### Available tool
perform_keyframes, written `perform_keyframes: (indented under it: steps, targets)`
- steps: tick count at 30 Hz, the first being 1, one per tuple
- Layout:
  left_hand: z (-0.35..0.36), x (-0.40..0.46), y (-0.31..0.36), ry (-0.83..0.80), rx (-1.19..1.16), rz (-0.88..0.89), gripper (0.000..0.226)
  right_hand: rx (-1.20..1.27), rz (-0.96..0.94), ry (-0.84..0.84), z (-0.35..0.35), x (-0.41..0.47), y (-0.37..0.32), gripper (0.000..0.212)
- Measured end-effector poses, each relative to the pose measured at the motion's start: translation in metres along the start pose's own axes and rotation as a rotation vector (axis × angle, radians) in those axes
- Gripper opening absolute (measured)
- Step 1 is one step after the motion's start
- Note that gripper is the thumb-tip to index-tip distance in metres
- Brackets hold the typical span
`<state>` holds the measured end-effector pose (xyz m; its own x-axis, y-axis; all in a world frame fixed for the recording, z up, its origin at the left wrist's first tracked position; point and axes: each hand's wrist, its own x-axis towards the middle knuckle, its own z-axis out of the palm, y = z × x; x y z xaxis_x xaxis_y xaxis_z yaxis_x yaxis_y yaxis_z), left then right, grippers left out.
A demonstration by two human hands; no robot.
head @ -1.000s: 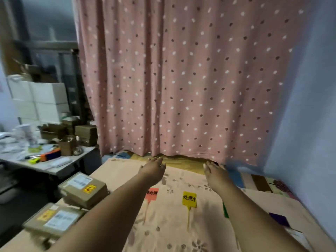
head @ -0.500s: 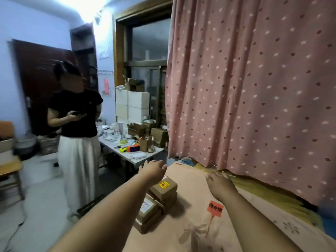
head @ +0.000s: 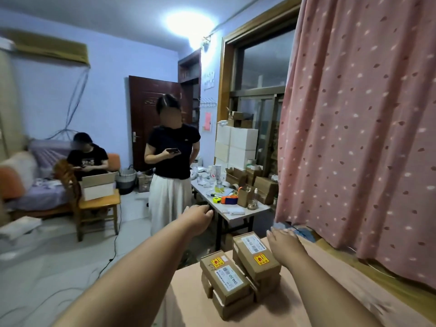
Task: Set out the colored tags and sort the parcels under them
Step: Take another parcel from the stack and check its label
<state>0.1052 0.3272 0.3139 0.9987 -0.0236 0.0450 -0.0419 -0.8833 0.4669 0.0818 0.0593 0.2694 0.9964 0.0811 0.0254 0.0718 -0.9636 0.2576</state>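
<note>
Presumably reaching for parcels [head: 240, 272] stacked at bed [head: 318, 296] near-left corner. Left hand [head: 198, 219] hovering loosely curled beyond bed edge, right hand [head: 284, 241] hanging relaxed just beside top box, both holding nothing. Advice: gripping one box by long sides, avoiding toppling stack. Tags not showing.

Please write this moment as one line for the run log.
left hand: open, in air | right hand: open, above parcels | parcels: stacked, untouched | tags: not visible

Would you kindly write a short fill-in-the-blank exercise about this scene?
1. The parcels carry hazard stickers coloured ____.
2. The right hand holds ____.
3. The standing person holds a ____.
4. The dotted curtain is ____.

Missing words: yellow; nothing; phone; pink
</note>
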Motion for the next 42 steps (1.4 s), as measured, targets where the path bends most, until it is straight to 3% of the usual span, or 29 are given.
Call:
perform_keyframes:
  steps: [4, 9, 16, 23, 28, 33, 42]
  targets:
    - [0.009, 0.011, -0.015, 0.019, -0.044, -0.046, 0.052, -0.03, -0.066, 0.02, 0.007, 0.024, -0.003, 0.061]
    - [0.026, 0.017, -0.031, 0.001, -0.104, -0.106, 0.052, 0.114, -0.079, 0.016, 0.023, 0.037, -0.008, 0.058]
    - [0.049, 0.056, -0.044, -0.059, -0.107, -0.113, 0.048, 0.514, 0.035, 0.003, 0.056, 0.057, -0.024, 0.044]
    - [0.087, 0.116, -0.061, -0.199, -0.073, -0.032, 0.051, 0.546, 0.205, -0.034, 0.091, 0.076, -0.052, 0.055]
    - [0.119, 0.171, -0.087, -0.325, -0.104, -0.012, 0.051, 0.619, 0.308, -0.227, 0.108, 0.095, -0.086, 0.05]
    - [0.153, 0.207, -0.114, -0.437, -0.152, -0.015, 0.045, 0.622, 0.473, -0.442, 0.144, 0.109, -0.118, 0.053]
    - [0.221, 0.232, -0.146, -0.642, -0.268, -0.13, 0.041, 0.846, 1.01, -0.474, 0.202, 0.129, -0.166, 0.059]
